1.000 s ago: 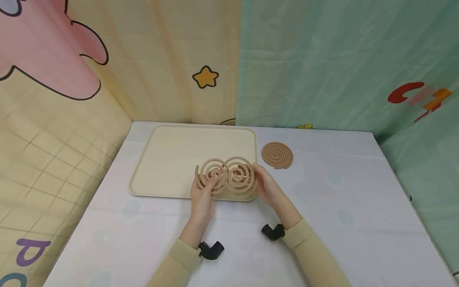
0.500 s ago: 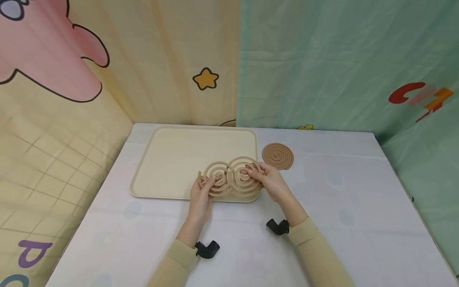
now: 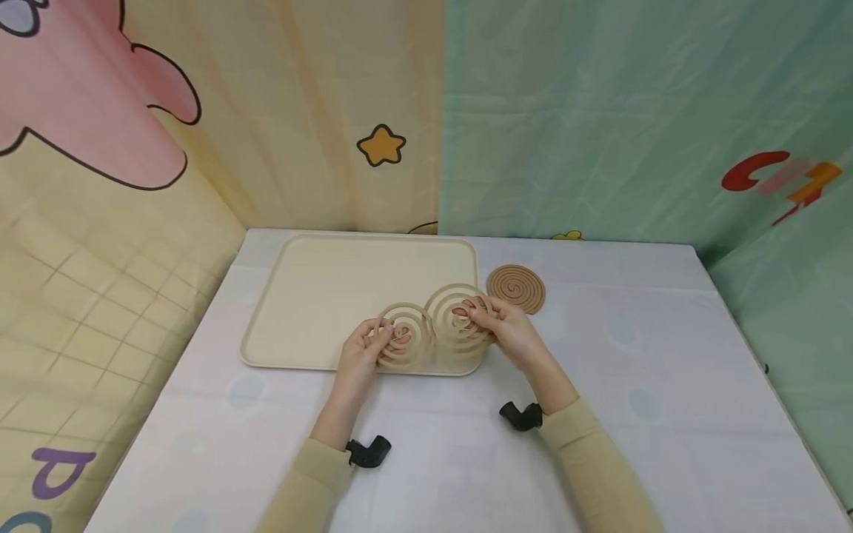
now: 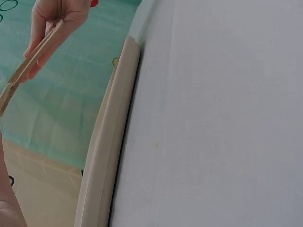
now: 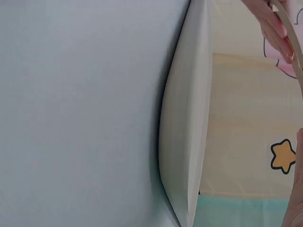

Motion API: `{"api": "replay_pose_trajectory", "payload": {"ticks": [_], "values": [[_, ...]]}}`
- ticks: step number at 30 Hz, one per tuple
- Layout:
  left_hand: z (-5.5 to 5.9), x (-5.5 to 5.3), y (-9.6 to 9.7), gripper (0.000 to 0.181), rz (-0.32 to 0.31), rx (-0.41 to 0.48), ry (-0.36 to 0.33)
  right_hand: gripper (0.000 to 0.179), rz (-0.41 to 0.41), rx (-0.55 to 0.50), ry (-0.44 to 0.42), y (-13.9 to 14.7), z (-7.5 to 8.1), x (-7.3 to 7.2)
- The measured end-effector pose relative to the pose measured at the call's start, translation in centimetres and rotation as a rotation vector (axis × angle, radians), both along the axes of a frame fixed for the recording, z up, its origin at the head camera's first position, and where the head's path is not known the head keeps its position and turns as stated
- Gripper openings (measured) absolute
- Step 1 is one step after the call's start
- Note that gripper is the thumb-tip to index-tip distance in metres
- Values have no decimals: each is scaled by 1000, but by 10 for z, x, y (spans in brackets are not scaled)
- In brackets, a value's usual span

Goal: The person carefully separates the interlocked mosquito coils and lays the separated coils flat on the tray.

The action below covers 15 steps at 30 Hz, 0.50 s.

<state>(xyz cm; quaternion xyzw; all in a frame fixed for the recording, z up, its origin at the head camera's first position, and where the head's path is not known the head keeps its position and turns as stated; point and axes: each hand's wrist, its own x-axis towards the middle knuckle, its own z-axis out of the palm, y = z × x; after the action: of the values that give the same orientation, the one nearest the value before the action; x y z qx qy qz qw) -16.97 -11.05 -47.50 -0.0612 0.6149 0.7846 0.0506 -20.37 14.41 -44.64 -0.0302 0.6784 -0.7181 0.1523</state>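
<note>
Two light tan spirals that look like mosquito coils are held side by side over the tray's front right corner. My left hand (image 3: 360, 352) pinches the left coil (image 3: 405, 304) between thumb and fingers. With its thumb in front and fingers behind, my right hand (image 3: 518, 334) grips the larger-looking right coil (image 3: 455, 286). Their rings meet in the middle in the head view. In the left wrist view a coil (image 4: 35, 57) shows edge-on in the right hand (image 4: 61, 21); the right wrist view has a coil edge (image 5: 289, 30) at the left hand's fingers (image 5: 274, 23).
A cream rectangular tray (image 3: 320, 281) lies at the back left of the white-covered table (image 3: 640, 459). Just right of it is a darker brown, tightly wound coil (image 3: 515, 289). Printed curtains (image 3: 573, 111) stand behind and at both sides.
The right hand has moved right, its thumb now over the right coil's front. My left hand has shifted slightly left. The two coils stand a little farther right, the right one raised.
</note>
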Motion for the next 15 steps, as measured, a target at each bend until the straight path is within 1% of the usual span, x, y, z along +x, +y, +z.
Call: {"api": "replay_pose_trajectory", "payload": {"ticks": [1, 4, 5, 7, 11, 14, 15], "values": [[0, 0, 1, 13, 15, 37, -1, 23, -20, -46, -20, -1, -2, 0], [-1, 0, 5, 12, 59, 108, -5, 27, -45, -151, -72, -4, -7, 1], [-1, 0, 5, 12, 77, 130, -8, 28, -48, -180, -89, -5, -9, 2], [-2, 0, 6, 11, 106, 167, -9, 34, -41, -221, -114, -6, -11, 2], [-2, 0, 5, 10, 137, 217, -16, 46, -17, -251, -139, -9, -14, 2], [-2, 0, 1, 10, 154, 264, -37, 50, -6, -255, -159, -12, -15, 2], [-2, -1, -1, 9, 156, 284, -52, 48, -7, -254, -167, -12, -15, 1]]}}
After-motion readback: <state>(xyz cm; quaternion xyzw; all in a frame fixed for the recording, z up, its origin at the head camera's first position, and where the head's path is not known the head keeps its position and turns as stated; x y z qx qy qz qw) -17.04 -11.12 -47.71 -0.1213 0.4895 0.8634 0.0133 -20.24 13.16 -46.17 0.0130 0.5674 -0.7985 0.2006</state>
